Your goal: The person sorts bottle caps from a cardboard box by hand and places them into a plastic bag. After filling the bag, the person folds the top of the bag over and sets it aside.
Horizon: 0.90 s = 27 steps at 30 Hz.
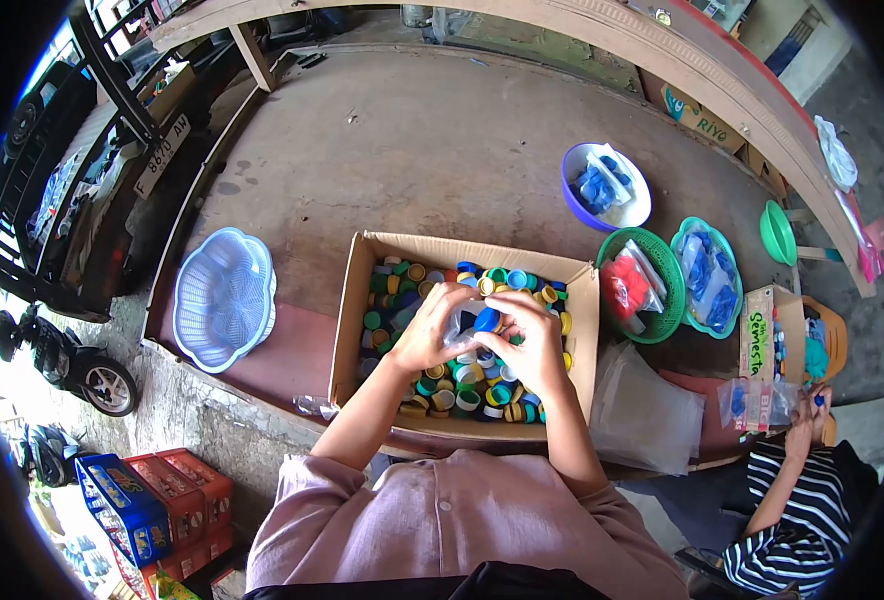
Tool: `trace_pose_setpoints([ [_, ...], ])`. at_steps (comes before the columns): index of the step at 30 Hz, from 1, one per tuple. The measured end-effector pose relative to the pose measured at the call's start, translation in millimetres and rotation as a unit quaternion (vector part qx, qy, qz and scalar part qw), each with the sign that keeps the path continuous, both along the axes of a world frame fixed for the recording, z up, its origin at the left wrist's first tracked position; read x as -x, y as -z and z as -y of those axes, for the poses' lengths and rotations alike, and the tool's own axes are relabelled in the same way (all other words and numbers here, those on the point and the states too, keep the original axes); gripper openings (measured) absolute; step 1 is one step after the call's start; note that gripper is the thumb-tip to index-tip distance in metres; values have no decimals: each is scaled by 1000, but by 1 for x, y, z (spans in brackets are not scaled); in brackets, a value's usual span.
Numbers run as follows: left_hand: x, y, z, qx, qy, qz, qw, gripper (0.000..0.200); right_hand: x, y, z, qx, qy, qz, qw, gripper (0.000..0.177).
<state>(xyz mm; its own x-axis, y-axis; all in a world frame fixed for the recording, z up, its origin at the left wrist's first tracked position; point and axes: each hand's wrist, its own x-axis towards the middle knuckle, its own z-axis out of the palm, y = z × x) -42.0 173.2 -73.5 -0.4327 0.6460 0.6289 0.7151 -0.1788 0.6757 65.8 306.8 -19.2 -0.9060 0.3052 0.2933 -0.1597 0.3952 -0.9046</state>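
Observation:
Over the cardboard box [572, 385] of mixed bottle caps [442, 399], both hands meet near the middle. A small clear plastic bag [459, 325] is gripped by my left hand [425, 332], fingers curled around it. Between the thumb and fingers of my right hand [532, 340] is a blue bottle cap [487, 320], held at the bag. The caps below are white, green, yellow, blue and black, lying loose in the box.
A white-blue plastic basket [224, 300] stands left of the box. At right are a purple bowl [569, 190], green basket [642, 330] and teal basket [730, 315] with bagged caps. Flat clear plastic sheets [647, 410] lie nearby. Another person [797, 500] handles caps at lower right.

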Motion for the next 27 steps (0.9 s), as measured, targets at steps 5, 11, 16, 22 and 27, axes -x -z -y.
trace_pose_setpoints([
  [5,-2,1,2,47,10,14,999,64,3,-7,-1,42,7,62,997,33],
  [11,0,2,2,50,3,33,998,65,12,-6,-1,45,-40,97,993,29],
  [16,0,2,3,39,4,6,999,68,8,-2,-2,47,-34,78,995,38],
  [22,2,-1,3,45,-28,40,998,71,2,-13,-42,127,110,25,985,33],
  [27,5,-2,0,20,-46,33,998,67,-11,0,-83,-82,125,96,984,31],
])
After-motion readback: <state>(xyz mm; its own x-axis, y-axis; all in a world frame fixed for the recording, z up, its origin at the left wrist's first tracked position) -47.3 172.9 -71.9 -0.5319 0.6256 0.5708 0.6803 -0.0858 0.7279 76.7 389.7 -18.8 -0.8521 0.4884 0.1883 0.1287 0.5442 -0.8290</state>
